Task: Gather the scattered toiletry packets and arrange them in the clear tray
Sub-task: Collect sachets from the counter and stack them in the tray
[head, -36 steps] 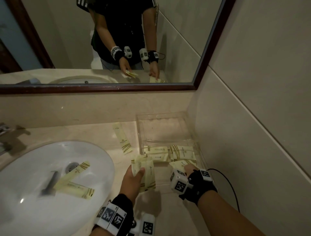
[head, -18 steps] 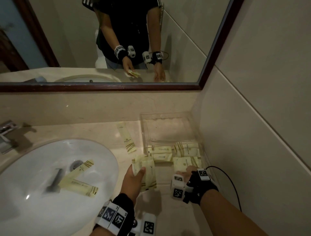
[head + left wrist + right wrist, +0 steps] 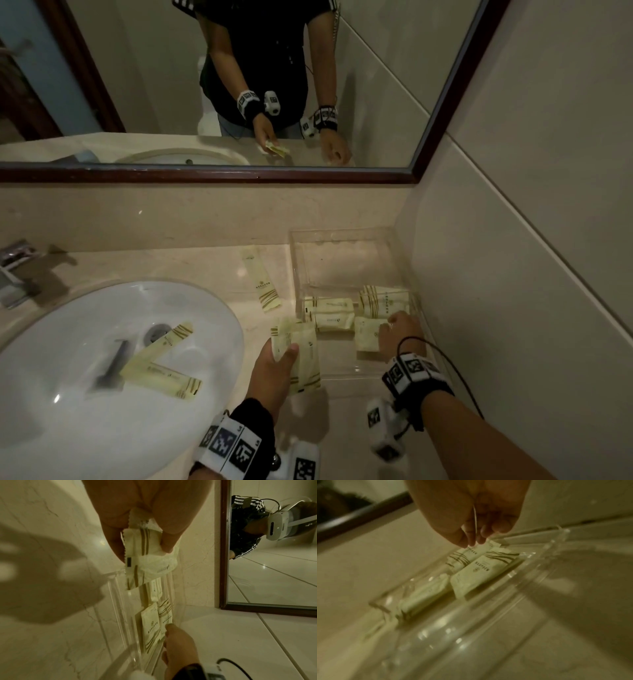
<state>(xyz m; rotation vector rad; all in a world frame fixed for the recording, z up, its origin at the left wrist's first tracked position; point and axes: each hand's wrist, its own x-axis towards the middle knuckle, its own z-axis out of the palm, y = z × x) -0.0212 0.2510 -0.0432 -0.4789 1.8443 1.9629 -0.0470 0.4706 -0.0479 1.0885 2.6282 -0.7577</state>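
The clear tray sits on the counter against the right wall, and several cream packets lie in its middle. My left hand grips a small stack of packets just outside the tray's near left corner. In the left wrist view thumb and fingers of that left hand clamp the stack above the tray wall. My right hand is inside the tray. Its fingertips pinch the end of the far-right packet, beside another packet.
One long packet lies on the counter left of the tray. Two more lie crossed in the white sink near the drain. A tap stands far left. The tiled wall hems the tray's right side.
My right hand let a packet lie flat in the tray's near right, drew back, then reached further in to the far-right packet. The left hand kept its stack in place.
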